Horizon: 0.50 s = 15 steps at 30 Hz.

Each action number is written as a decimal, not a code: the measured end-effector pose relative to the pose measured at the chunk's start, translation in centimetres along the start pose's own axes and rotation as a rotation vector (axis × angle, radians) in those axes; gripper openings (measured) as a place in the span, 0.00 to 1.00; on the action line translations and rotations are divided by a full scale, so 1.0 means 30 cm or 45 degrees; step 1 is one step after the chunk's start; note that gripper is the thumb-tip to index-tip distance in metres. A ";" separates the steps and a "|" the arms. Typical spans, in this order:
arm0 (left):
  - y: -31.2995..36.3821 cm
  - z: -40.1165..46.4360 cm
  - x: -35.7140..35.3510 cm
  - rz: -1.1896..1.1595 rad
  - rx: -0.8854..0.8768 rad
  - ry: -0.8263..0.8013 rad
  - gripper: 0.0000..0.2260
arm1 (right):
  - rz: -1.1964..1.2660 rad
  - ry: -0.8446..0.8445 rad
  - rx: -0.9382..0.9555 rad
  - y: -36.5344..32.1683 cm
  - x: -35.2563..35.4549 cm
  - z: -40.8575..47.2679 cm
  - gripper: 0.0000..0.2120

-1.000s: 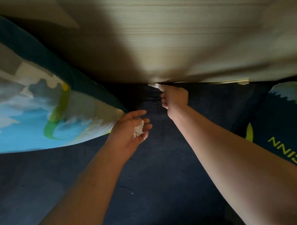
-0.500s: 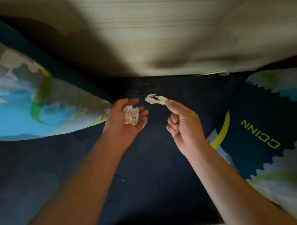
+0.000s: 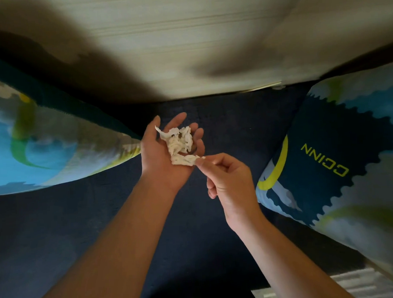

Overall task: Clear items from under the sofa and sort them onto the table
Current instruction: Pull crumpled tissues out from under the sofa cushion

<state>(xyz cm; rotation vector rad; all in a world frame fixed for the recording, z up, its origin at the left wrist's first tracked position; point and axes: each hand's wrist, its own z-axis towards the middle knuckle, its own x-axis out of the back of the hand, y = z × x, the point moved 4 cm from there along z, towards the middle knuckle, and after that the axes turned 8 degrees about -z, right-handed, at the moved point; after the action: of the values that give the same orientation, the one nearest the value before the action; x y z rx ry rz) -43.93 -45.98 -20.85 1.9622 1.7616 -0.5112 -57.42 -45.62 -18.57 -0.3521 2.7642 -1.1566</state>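
Over left palm (image 3: pixel 162 155) now: scrap (image 3: pixel 183 160) (pinched).

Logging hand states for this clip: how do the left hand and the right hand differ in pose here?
The left hand lies palm up, fingers spread, cupping crumpled white paper scraps; the right hand is curled, knuckles up. The left hand grips nothing; the right hand pinches one scrap at fingertip and thumb, laying it on the left palm. Both are bare and hover above the dark cushion.
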 end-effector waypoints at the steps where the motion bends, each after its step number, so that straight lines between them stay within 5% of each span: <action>1: -0.007 0.004 -0.006 0.012 0.001 0.000 0.19 | 0.004 0.003 0.009 -0.003 0.002 0.001 0.08; 10: -0.103 0.063 -0.050 0.272 0.011 0.078 0.14 | -0.186 0.052 0.034 -0.036 0.022 0.079 0.22; 13: -0.088 0.110 -0.057 0.134 0.017 0.166 0.12 | -0.151 -0.351 -0.116 -0.092 0.043 0.150 0.14; 15: -0.069 0.132 -0.066 0.089 0.067 0.149 0.12 | 0.023 -0.325 -0.228 -0.134 0.105 0.252 0.07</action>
<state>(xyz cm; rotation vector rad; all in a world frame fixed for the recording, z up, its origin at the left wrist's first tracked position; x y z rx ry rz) -46.11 -49.64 -23.21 2.1207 1.7584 -0.4311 -58.25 -54.36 -21.05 -0.4571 2.6428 -0.7983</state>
